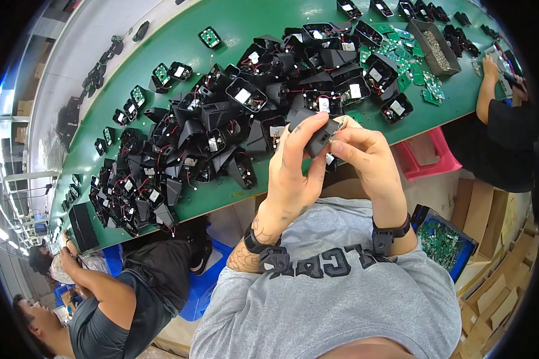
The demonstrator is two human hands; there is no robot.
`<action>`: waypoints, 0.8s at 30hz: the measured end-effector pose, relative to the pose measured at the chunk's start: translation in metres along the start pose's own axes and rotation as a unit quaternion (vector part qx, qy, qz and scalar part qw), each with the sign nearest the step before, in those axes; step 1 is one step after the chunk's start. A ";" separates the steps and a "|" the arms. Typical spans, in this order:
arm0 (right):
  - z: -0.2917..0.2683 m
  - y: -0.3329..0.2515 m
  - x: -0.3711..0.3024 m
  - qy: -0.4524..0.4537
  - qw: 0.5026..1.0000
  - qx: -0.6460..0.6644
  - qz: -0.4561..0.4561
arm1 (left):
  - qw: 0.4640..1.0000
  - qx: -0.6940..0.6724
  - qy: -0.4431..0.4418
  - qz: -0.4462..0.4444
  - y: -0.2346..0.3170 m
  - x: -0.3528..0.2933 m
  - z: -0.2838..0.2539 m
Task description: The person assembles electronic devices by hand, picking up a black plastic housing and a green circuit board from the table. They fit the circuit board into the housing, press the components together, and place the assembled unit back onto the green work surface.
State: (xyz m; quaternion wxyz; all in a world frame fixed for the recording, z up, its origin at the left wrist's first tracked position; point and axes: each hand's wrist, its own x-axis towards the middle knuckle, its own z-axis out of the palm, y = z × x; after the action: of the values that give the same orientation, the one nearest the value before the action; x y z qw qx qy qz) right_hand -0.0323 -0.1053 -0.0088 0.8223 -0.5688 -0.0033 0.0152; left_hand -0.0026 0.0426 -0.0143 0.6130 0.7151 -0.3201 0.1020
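My left hand point(296, 164) is closed around a small black plastic housing point(318, 140), held up at the near edge of the green table. The fingers of my right hand point(365, 152) are pinched at the housing's right side, where a small pale or metallic bit point(340, 124) shows between them. What exactly the right fingertips grip is too small to make out. Just beyond my hands lies a big heap of similar open black housings point(218, 116), many with red wires and white blocks inside.
Loose green circuit boards point(395, 54) lie at the far right, beside a bin of small metal parts point(434, 48). A pink stool point(428, 154) and a crate of boards point(440, 239) stand right. Co-workers sit left point(111, 287) and right point(491, 137).
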 end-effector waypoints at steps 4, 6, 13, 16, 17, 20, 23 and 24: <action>-0.001 0.000 -0.001 -0.006 1.000 0.008 -0.007 | 0.999 0.005 -0.018 0.048 -0.004 0.004 -0.005; -0.002 0.001 0.000 -0.007 1.000 0.006 -0.010 | 0.999 0.000 -0.020 0.040 -0.004 0.004 -0.006; -0.002 0.004 0.000 -0.016 0.999 0.017 -0.031 | 1.000 -0.015 -0.021 0.004 0.000 0.002 -0.006; -0.004 0.005 -0.001 -0.015 0.999 0.023 -0.034 | 0.999 -0.011 -0.030 0.027 -0.002 0.002 -0.006; -0.005 0.005 -0.001 -0.019 0.999 0.017 -0.034 | 0.999 -0.012 -0.031 0.026 -0.003 0.002 -0.006; -0.007 0.005 -0.002 -0.030 0.999 0.029 -0.013 | 0.999 -0.001 -0.037 0.037 -0.004 0.000 -0.006; -0.007 0.007 -0.002 -0.025 0.997 0.069 0.009 | 0.995 0.056 -0.038 0.075 -0.002 0.000 -0.007; -0.007 0.010 -0.003 -0.023 0.997 0.070 0.009 | 0.995 0.063 -0.034 0.076 -0.001 -0.001 -0.006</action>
State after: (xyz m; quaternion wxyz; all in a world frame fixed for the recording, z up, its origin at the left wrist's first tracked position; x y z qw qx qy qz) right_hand -0.0356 -0.1086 -0.0202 0.8594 -0.5097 -0.0164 0.0363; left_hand -0.0012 0.0491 -0.0142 0.5464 0.7288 -0.3868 0.1437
